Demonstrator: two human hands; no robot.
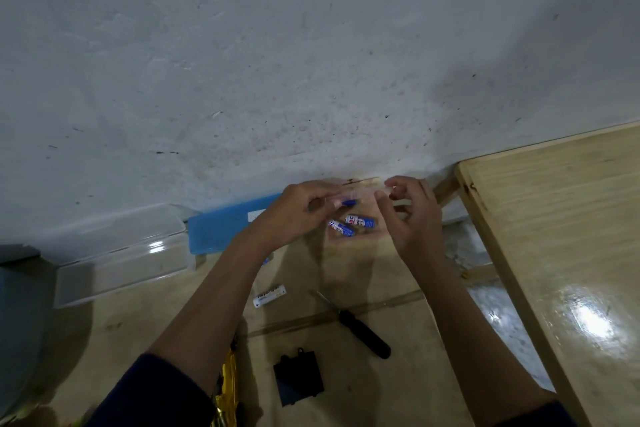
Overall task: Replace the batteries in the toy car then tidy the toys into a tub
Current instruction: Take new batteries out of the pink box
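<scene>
My left hand (298,211) and my right hand (408,218) hold the two ends of a clear plastic battery pack (363,191) above the wooden table (398,374). The left fingers pinch a blue battery (349,203) at the pack's end. Two blue-and-white batteries (350,225) lie just below the hands. A white battery (269,295) lies nearer me. A black-handled screwdriver (360,329) and the black battery cover (298,376) rest in the foreground. A gold piece of the toy car (228,388) shows beside my left forearm, mostly hidden.
A clear plastic tub (121,253) stands at the left against the wall, with a blue lid (221,229) beside it. A second, lighter wooden table (554,236) stands at the right across a gap. A grey-blue object (17,322) fills the left edge.
</scene>
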